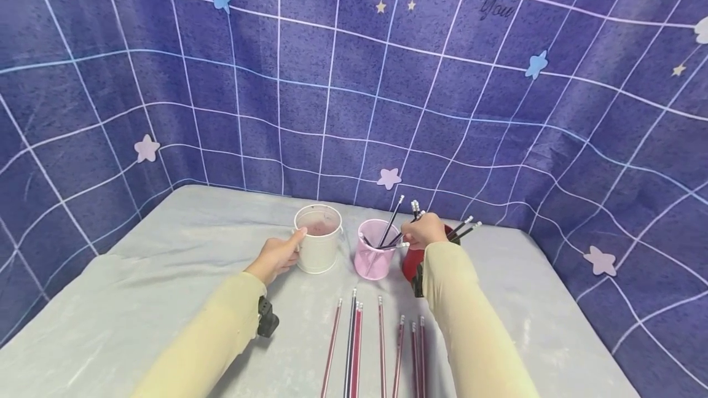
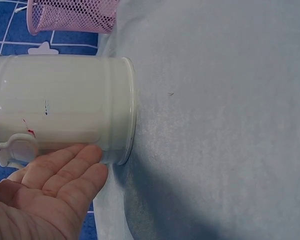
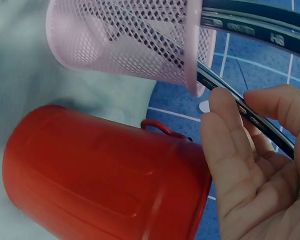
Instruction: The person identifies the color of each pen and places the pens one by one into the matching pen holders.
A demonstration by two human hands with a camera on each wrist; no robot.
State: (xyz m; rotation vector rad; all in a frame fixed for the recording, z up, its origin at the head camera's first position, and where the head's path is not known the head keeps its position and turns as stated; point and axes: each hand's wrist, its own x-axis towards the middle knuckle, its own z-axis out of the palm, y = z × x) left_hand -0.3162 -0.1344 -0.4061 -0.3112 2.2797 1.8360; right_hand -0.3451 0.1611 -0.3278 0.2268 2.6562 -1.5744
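My left hand (image 1: 276, 255) is at the side of a white metal bucket (image 1: 319, 257), its thumb near the rim. In the left wrist view its fairly straight fingers (image 2: 80, 172) lie along the wall, beside the bucket's handle. With my right hand (image 1: 426, 230) I pinch a dark pencil (image 3: 262, 123) between thumb and fingers. The pencil's lower end slants into a pink mesh cup (image 3: 115, 45), where other dark pencils lean. Just below the hand in the right wrist view is a red bucket (image 3: 105, 170); my forearm partly covers it in the head view.
Several red and dark pencils (image 1: 381, 343) lie lengthwise on the grey cloth (image 1: 182, 257) in front of the containers. More dark pencils (image 1: 467, 230) stick out of the red bucket. A blue gridded curtain (image 1: 310, 109) hangs behind and along both sides.
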